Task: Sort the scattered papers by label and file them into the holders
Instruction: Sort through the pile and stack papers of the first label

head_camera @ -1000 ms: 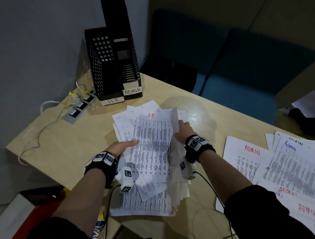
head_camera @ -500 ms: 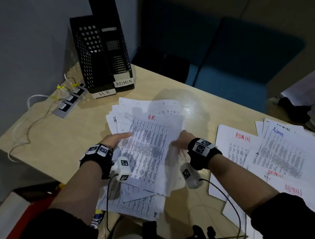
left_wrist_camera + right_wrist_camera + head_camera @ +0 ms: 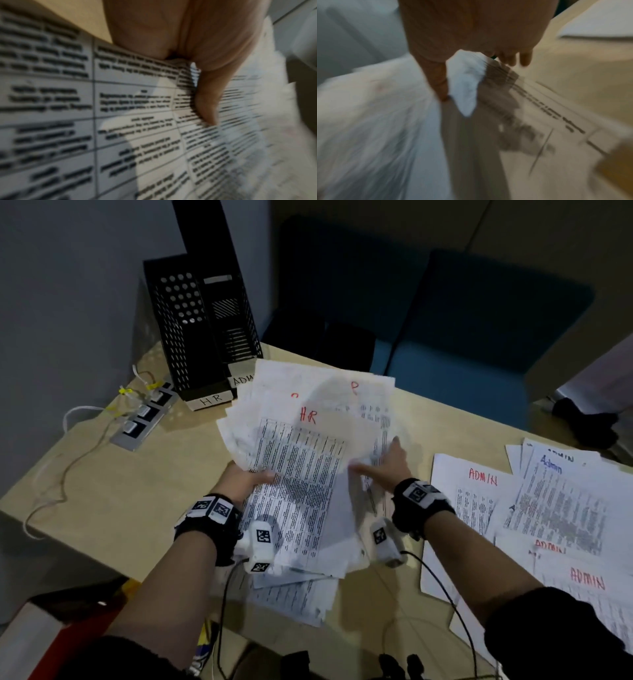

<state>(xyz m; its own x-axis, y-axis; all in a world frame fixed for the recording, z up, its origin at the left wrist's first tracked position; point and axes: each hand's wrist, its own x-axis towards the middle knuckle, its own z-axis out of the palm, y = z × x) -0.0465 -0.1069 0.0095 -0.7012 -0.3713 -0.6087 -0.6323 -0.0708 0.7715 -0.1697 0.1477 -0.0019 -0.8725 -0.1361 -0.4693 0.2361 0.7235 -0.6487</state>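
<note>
A fanned stack of HR papers [image 3: 308, 467], its top sheet marked "HR" in red, is tilted up off the table between both hands. My left hand [image 3: 250, 479] grips its left edge, the thumb [image 3: 205, 94] lying on the printed sheet [image 3: 120, 121]. At the right edge my right hand [image 3: 380, 465] pinches the sheets, with the thumb [image 3: 435, 75] on top and the other fingers [image 3: 513, 59] underneath. Just beyond the stack's far corner stand two black holders: the HR holder [image 3: 181, 337] and the ADMIN holder [image 3: 226, 313]. ADMIN papers [image 3: 548, 508] lie spread at the right.
More printed sheets [image 3: 294, 597] lie on the wooden table [image 3: 120, 491] under the lifted stack. A power strip [image 3: 144, 419] with cables sits left of the holders. A blue seat [image 3: 445, 337] stands behind the table.
Both hands went from resting on the pile to gripping its edges. The stack has risen and moved forward, toward the holders.
</note>
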